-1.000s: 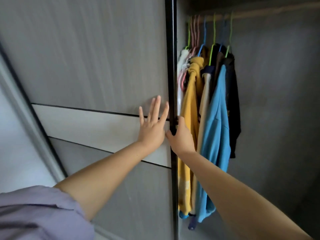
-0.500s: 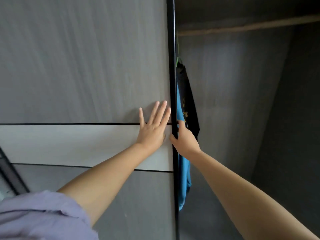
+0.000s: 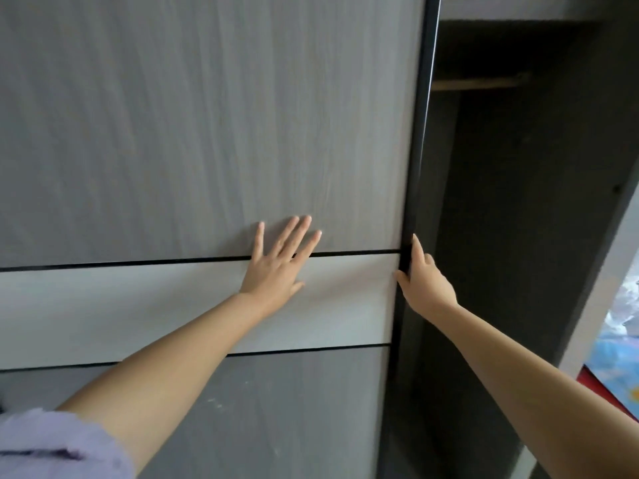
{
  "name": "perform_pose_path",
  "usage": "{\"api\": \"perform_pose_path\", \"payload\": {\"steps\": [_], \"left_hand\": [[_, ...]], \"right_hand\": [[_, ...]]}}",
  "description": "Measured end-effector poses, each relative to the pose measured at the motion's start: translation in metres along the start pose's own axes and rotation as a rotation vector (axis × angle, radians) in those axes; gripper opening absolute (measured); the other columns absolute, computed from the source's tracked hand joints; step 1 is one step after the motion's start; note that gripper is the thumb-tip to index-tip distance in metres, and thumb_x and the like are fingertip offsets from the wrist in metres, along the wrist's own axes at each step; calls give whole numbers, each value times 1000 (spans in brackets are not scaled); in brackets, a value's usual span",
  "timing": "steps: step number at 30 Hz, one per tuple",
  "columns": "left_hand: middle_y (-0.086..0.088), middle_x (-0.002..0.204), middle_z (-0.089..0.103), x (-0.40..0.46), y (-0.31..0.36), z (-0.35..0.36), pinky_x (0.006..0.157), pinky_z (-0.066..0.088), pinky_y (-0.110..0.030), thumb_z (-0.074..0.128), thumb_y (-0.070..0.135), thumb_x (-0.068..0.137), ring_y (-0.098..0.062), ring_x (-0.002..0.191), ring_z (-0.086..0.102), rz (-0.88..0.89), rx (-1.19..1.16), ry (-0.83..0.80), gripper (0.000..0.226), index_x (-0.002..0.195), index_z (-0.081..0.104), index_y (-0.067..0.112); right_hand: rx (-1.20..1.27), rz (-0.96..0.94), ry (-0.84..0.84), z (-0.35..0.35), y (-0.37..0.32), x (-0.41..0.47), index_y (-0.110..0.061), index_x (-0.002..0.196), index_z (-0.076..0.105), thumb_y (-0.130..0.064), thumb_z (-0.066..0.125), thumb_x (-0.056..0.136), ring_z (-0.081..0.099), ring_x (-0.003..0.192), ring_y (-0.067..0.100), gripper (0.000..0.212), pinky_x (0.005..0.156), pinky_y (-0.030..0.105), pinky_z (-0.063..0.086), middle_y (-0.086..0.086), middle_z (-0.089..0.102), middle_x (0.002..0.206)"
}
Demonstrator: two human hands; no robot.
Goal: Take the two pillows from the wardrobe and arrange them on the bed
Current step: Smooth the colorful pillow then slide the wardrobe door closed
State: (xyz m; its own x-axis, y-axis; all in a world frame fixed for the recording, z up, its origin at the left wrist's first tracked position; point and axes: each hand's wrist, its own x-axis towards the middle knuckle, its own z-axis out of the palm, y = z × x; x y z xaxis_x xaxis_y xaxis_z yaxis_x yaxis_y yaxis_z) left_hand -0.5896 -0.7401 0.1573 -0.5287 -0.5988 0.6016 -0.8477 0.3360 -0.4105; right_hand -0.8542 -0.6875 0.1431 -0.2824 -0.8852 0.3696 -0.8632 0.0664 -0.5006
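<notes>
A grey sliding wardrobe door [image 3: 207, 133] with a pale band across its middle fills the left and centre. My left hand [image 3: 280, 261] lies flat on it, fingers spread, holding nothing. My right hand [image 3: 423, 274] grips the door's black right edge [image 3: 420, 133], thumb on the front face and fingers wrapped behind it. To the right of the edge the wardrobe interior [image 3: 511, 219] is dark, with a wooden hanging rail [image 3: 480, 83] near the top. No pillows are in view.
The wardrobe's grey side panel [image 3: 594, 288] runs down at the right. Beyond it, at the right border, lies blue and white patterned fabric [image 3: 619, 344] with a red strip below. My lilac sleeve [image 3: 52, 447] sits at the bottom left.
The door has slid to the right with both hands on it. It now covers the hanging clothes, and less of the wardrobe opening shows.
</notes>
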Motion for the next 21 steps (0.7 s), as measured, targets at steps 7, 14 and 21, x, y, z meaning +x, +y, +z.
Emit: {"api": "perform_pose_path", "payload": {"steps": [7, 14, 21], "left_hand": [[0, 158, -22, 5, 7, 14, 111, 0, -60, 82, 57, 51, -12, 143, -26, 16, -18, -36, 140, 149, -14, 29], [0, 151, 20, 42, 72, 7, 108, 23, -56, 84, 64, 33, -18, 139, 36, 146, 17, 74, 132, 143, 23, 24], [0, 154, 5, 78, 133, 4, 110, 6, -54, 81, 63, 42, -15, 142, 7, 153, -37, 64, 129, 145, 13, 25]], "right_hand": [[-446, -305, 259, -38, 46, 6, -27, 149, -17, -36, 55, 92, -9, 148, 32, 92, 120, 48, 13, 5, -16, 160], [-433, -232, 194, -38, 85, 15, -33, 147, -21, -42, 55, 92, -13, 146, 38, 94, 109, 44, 41, 1, -39, 148], [-402, -139, 200, -63, 132, 29, -37, 143, -25, -42, 60, 90, -10, 146, 41, 100, 100, 50, 48, 9, -27, 157]]}}
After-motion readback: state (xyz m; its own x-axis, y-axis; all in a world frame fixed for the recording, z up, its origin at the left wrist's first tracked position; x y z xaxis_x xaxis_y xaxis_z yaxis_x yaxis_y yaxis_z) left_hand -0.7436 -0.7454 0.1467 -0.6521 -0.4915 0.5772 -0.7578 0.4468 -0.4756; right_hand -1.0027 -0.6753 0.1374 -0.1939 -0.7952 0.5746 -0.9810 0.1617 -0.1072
